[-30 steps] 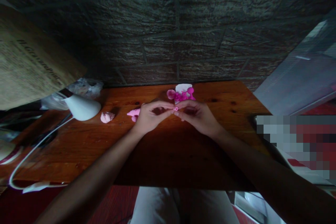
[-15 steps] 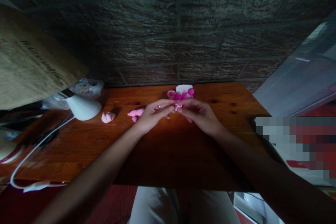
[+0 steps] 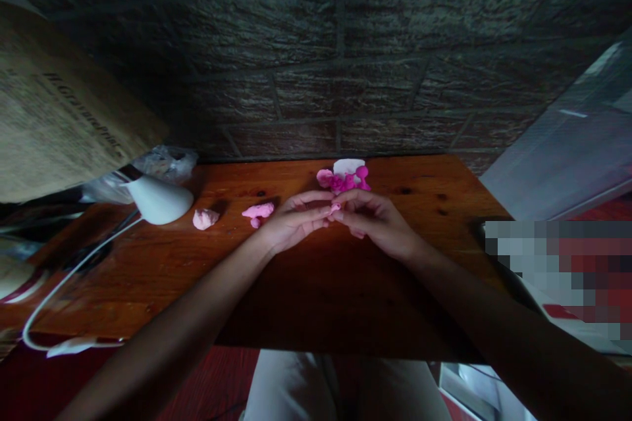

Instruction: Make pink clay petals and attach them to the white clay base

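Observation:
A small piece of pink clay (image 3: 336, 207) is pinched between the fingertips of both hands, above the middle of the wooden table. My left hand (image 3: 296, 220) grips it from the left, thumb and fingers closed together. From the other side my right hand (image 3: 376, 218) holds it between thumb and forefinger. Just beyond the hands, magenta clay shapes (image 3: 345, 182) and a paler pink one (image 3: 324, 177) lie against a white piece (image 3: 349, 167). Left of my left hand rest a pink clay lump (image 3: 259, 210) with a smaller ball and a light pink lump (image 3: 205, 218).
A white lamp (image 3: 160, 200) with a white cable (image 3: 79, 268) stands at the left, under a brown printed paper bag (image 3: 64, 105). Behind it lies crumpled clear plastic (image 3: 172, 161). A dark brick wall (image 3: 306, 92) runs along the table's back edge.
My fingers have shifted around the small pink clay, turning it between the fingertips. My left hand's fingers have changed their hold. The other clay pieces stay in place.

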`<state>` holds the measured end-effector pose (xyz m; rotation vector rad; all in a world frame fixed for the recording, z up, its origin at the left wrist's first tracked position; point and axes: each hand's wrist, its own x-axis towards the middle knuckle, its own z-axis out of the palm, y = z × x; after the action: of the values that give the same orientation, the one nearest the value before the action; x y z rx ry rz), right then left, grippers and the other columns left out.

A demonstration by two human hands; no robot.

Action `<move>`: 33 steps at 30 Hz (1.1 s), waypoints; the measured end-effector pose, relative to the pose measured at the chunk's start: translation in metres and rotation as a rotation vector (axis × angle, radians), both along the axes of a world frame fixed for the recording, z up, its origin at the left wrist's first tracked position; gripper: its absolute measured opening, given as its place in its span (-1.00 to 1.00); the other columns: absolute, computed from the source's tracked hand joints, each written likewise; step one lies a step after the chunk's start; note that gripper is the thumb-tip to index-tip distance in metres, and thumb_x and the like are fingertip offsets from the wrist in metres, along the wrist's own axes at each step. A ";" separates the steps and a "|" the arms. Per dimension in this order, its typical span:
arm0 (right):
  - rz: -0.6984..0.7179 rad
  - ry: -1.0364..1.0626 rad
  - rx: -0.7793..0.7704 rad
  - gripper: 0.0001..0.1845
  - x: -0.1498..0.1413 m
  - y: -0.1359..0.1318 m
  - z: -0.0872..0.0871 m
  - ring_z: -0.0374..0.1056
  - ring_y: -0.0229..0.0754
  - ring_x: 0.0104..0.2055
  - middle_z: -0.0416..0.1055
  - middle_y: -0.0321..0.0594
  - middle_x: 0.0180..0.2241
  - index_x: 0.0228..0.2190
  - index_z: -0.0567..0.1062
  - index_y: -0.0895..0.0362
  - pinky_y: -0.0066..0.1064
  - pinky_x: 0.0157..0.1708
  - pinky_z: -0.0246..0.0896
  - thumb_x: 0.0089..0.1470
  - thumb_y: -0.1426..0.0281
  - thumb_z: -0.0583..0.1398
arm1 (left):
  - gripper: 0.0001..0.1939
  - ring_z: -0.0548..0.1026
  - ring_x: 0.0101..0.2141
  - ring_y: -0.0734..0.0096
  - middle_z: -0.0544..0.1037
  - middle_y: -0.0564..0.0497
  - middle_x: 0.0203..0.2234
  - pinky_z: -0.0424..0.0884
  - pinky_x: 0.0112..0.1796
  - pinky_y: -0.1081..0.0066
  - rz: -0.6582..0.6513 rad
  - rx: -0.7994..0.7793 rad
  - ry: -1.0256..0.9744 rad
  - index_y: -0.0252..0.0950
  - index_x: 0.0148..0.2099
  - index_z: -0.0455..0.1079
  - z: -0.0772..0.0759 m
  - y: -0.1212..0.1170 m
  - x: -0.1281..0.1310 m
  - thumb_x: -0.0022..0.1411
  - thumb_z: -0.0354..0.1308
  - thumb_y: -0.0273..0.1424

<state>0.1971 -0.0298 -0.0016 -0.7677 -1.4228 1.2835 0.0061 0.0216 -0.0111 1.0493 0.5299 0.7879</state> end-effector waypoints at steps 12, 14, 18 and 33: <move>0.001 -0.036 0.040 -0.71 -0.001 -0.001 0.000 0.11 -0.40 -0.60 0.27 -0.51 -0.58 -0.23 0.51 0.07 -0.49 -0.56 0.04 0.10 0.19 0.39 | -0.68 0.64 -0.29 0.50 0.70 0.01 -0.31 0.52 -0.18 0.50 -0.016 -0.060 -0.010 -0.23 -0.16 0.65 0.001 -0.003 0.003 -0.02 0.55 -0.35; -0.007 -0.038 0.033 -0.70 -0.001 -0.001 0.000 0.12 -0.39 -0.60 0.27 -0.51 -0.59 -0.23 0.51 0.07 -0.48 -0.56 0.05 0.09 0.17 0.39 | -0.66 0.64 -0.28 0.50 0.70 0.01 -0.30 0.52 -0.19 0.51 -0.016 -0.086 -0.014 -0.23 -0.16 0.65 0.001 -0.002 0.002 -0.04 0.56 -0.36; -0.013 -0.047 0.030 -0.69 -0.001 -0.001 0.000 0.12 -0.39 -0.61 0.27 -0.51 -0.58 -0.22 0.52 0.07 -0.47 -0.56 0.05 0.10 0.16 0.38 | -0.64 0.65 -0.28 0.44 0.71 -0.03 -0.28 0.55 -0.19 0.47 -0.002 -0.089 0.000 -0.25 -0.15 0.64 0.002 -0.002 0.001 -0.05 0.56 -0.38; -0.177 -0.269 0.122 -0.78 0.010 0.005 -0.004 0.39 -0.22 -0.38 0.54 -0.28 -0.38 -0.34 0.59 0.07 -0.36 -0.36 0.29 0.07 0.19 0.37 | -0.61 0.60 -0.39 0.38 0.71 -0.14 -0.21 0.51 -0.36 0.42 0.311 0.552 0.500 -0.28 -0.09 0.62 0.039 0.022 -0.056 0.13 0.44 -0.13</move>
<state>0.2073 -0.0244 -0.0059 -0.9876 -1.5911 0.9750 -0.0495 0.0431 0.0283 1.7224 0.9484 0.9767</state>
